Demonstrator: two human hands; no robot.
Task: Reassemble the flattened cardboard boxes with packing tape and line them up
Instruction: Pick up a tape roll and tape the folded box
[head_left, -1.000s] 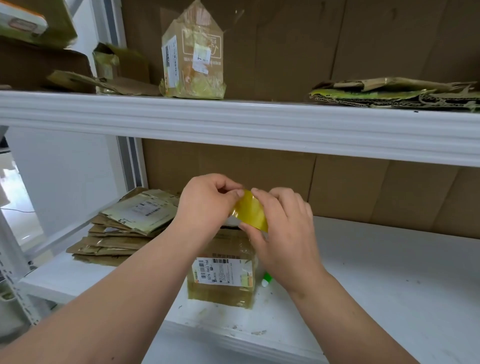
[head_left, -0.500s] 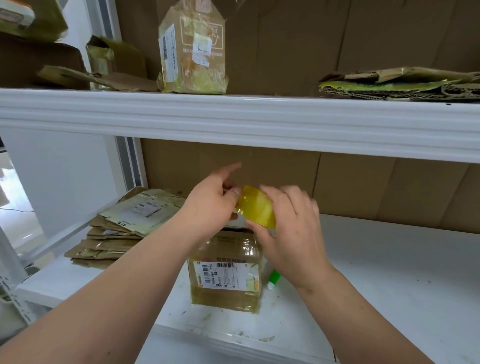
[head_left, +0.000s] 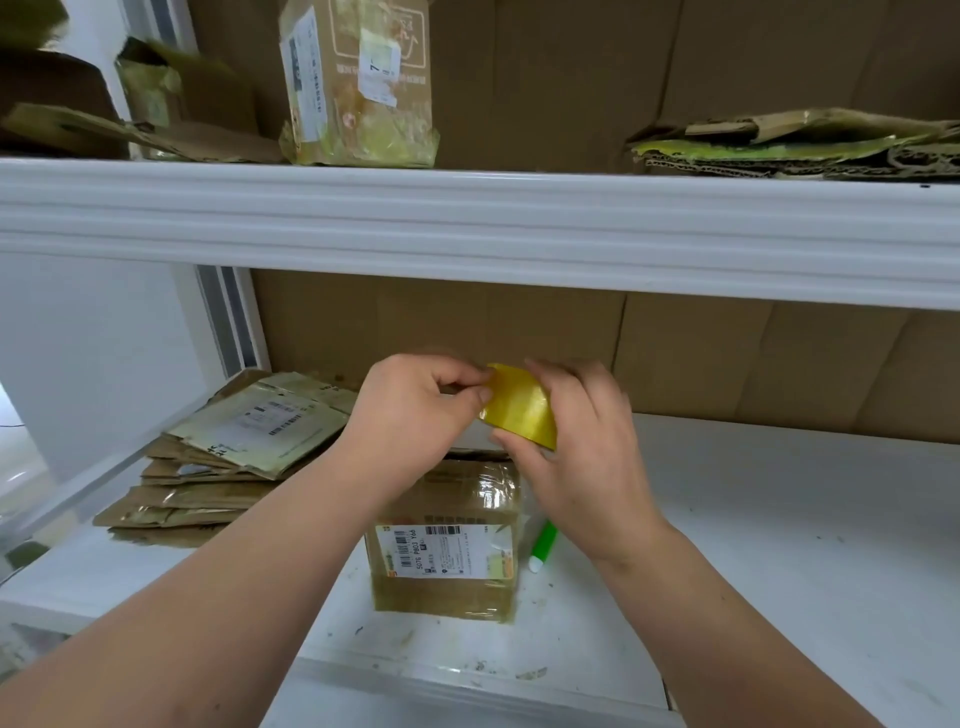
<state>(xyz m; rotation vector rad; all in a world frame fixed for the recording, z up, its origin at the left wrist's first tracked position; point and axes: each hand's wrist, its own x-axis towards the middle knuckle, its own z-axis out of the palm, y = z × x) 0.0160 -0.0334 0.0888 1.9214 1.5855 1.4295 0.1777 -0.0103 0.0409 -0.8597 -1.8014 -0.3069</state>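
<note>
Both hands (head_left: 415, 415) pinch glossy yellow tape roll (head_left: 519, 408) above taped box (head_left: 447, 540).

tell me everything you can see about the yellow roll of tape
The tape roll is glossy, translucent yellow-amber packing tape, seen edge-on and tilted. It is held in the air above the upright taped box on the lower shelf, touching no surface. The right hand grips it from the right, while the left hand pinches at its left edge. Its core is hidden.

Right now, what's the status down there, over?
Both hands up: right hand holds tape roll, left hand picks at its edge. Box stands below, untouched. Green marker lies beside it.
</note>
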